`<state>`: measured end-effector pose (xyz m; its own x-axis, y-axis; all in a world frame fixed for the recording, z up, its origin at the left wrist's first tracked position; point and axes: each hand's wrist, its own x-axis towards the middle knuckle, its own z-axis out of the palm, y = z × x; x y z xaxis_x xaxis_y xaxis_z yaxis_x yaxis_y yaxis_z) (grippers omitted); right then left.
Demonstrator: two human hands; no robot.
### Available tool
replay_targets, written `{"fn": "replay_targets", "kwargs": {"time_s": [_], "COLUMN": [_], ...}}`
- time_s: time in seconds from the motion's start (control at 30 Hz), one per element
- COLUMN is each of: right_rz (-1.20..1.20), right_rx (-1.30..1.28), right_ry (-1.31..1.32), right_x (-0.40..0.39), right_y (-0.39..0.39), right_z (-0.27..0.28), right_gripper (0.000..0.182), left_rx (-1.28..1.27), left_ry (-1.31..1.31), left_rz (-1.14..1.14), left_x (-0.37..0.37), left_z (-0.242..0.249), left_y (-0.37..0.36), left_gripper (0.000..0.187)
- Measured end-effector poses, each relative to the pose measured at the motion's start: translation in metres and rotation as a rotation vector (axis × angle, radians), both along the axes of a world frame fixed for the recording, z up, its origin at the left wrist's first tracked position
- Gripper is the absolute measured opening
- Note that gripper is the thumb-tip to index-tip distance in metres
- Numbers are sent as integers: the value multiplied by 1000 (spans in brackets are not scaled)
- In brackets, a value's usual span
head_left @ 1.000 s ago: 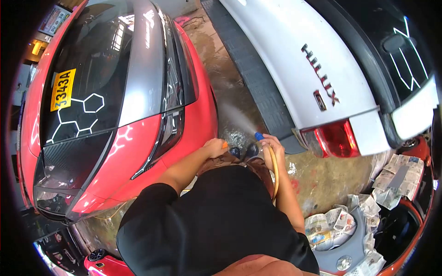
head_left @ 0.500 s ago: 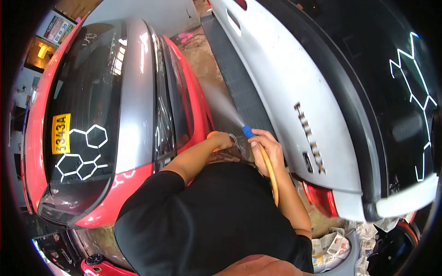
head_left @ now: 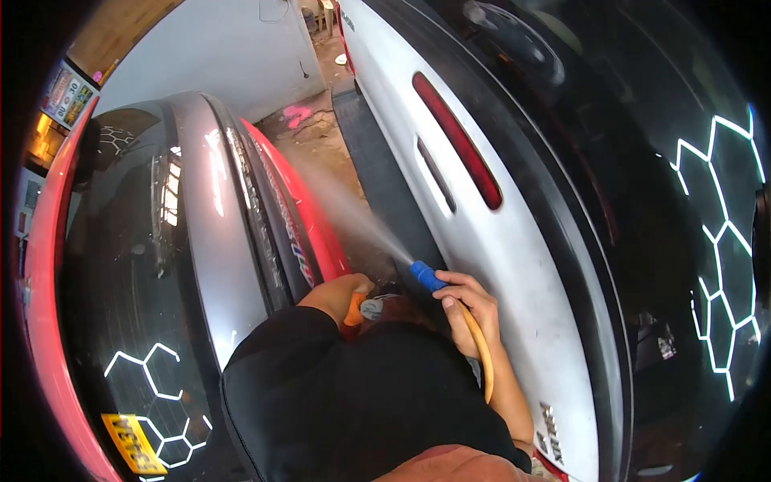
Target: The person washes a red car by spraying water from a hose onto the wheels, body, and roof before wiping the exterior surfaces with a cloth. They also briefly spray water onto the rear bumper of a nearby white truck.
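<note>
Near the edge of the white truck [head_left: 514, 273], the hose [head_left: 484, 357] is clamped in the fingers of the right hand [head_left: 472, 315], an orange item [head_left: 353, 310] in the left hand [head_left: 352, 284]; spray [head_left: 353, 217] is best aimed steadily

The blue nozzle [head_left: 428, 276] has advanced along the white tailgate [head_left: 514, 297], from near its corner toward its handle [head_left: 436, 175].

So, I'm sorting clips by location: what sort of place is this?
Probably a garage or car-wash bay: a red car and a white vehicle stand close together, with a wall beyond, and the right hand holds a spraying hose.
</note>
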<state>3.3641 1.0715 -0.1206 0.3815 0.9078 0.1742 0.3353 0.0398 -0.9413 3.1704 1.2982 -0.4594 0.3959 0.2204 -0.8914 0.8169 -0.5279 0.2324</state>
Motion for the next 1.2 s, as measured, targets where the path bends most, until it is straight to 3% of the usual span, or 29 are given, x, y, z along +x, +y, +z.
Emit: {"fn": "replay_targets", "kwargs": {"time_s": [0.17,0.33,0.5,0.67,0.97,1.2], "right_rz": [9,25,21,6,4,-12], "right_rx": [-65,-80,-76,-106,-141,-180], "right_ry": [-2,39,35,108,115,205], "right_x": [9,17,24,23,42,49], "right_y": [59,72,97,147,325,417], "right_z": [0,-10,-9,-15,-8,-18], "right_gripper": [21,22,21,17,18,18], "left_rx": [-33,-92,70,-11,-142,-171], "left_ry": [-9,-33,-142,-130,-81,-58], "left_rz": [-74,-102,-79,-80,-44,53], "left_x": [25,37,36,41,35,21], "left_z": [0,-12,18,2,-53,-61], "left_y": [68,86,93,173,352,426], "left_gripper": [60,59,60,62,67,70]}}
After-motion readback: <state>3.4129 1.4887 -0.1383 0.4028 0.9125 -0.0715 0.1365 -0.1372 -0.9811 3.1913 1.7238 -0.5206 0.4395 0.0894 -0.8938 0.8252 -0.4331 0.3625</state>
